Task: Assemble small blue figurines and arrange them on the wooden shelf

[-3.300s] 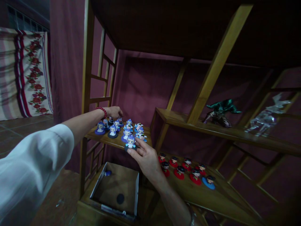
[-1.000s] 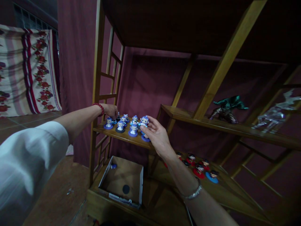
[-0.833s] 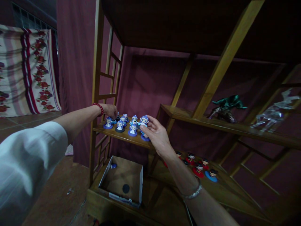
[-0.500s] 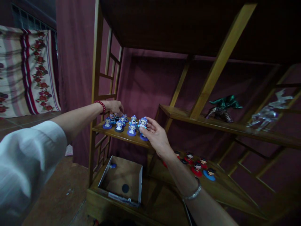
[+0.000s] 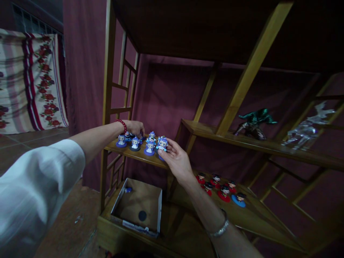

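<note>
In the head view, my right hand [image 5: 178,161] pinches a blue-haired figurine [image 5: 162,143] between thumb and fingers, at the right end of the left wooden shelf [image 5: 134,154]. My left hand [image 5: 135,128], with a red bead bracelet at the wrist, reaches down over the back of the shelf. Its fingers are curled among the rear figurines, and its fingertips are partly hidden, so what they grip cannot be made out. Similar figurines in blue and white stand in front on round bases, among them one on a purple base [image 5: 121,141] and one on a dark base [image 5: 135,144].
Below the shelf sits an open cardboard box [image 5: 160,211], holding a small blue item [image 5: 128,190] and a dark disc [image 5: 142,215]. Several red-based figurines [image 5: 224,193] stand lower right. A green-and-bronze statue [image 5: 254,123] and a clear statue [image 5: 306,125] occupy the right shelf.
My left hand has moved right and down, onto the rear figurines. My right hand has lowered slightly, bringing its figurine closer to the shelf.
</note>
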A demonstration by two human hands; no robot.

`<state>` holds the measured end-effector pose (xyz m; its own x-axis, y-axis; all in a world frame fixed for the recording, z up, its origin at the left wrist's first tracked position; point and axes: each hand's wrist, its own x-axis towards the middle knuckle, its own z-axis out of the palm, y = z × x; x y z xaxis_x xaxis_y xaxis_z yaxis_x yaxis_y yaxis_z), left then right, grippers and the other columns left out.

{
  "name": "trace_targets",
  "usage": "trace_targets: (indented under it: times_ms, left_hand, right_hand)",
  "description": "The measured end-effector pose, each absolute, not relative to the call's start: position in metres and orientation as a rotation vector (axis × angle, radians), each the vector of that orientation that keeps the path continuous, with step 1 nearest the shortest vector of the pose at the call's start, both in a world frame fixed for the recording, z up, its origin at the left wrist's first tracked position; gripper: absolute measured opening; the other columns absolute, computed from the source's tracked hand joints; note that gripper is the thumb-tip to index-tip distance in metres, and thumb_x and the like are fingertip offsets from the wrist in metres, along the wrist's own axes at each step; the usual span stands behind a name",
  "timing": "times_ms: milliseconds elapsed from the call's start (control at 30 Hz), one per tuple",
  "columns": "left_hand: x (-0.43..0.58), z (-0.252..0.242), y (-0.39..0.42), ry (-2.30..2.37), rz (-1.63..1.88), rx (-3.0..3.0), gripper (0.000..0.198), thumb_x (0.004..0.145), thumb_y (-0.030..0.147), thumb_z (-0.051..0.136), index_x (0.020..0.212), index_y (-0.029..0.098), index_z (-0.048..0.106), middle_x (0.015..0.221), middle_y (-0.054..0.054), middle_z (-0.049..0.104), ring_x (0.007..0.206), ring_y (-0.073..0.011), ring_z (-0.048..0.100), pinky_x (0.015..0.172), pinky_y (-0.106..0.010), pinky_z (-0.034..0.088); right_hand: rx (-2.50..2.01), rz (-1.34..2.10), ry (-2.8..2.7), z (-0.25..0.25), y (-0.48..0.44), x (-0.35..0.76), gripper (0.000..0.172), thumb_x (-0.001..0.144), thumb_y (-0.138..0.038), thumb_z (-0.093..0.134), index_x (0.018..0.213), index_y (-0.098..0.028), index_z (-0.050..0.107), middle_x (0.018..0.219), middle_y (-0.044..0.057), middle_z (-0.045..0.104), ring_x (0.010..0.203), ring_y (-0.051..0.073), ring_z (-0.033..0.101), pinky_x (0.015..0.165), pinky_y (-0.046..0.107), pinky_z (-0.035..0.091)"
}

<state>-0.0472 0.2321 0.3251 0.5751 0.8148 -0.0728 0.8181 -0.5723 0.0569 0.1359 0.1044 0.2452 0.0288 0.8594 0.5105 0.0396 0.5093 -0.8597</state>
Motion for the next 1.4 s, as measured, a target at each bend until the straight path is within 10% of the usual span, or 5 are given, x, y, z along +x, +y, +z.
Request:
trace_targets:
  times_ms: [1400]
  left_hand:
    - [-0.094, 0.338, 0.215, 1.568, 0.222, 2.801, 0.037, 0.075, 0.034, 0.048, 0.106, 0.018, 0.063, 0.093, -0.002, 0.068, 0.080, -0.0128, 0.058, 0.071, -0.017, 0.040]
  right_hand:
    - [-0.830, 0.744, -1.407, 0.244, 0.103, 0.129, 0.056, 0.056, -0.036, 0.074, 0.106, -0.018, 0.056, 0.094, 0.006, 0.063, 0.088, 0.017, 0.060, 0.085, 0.035, 0.048]
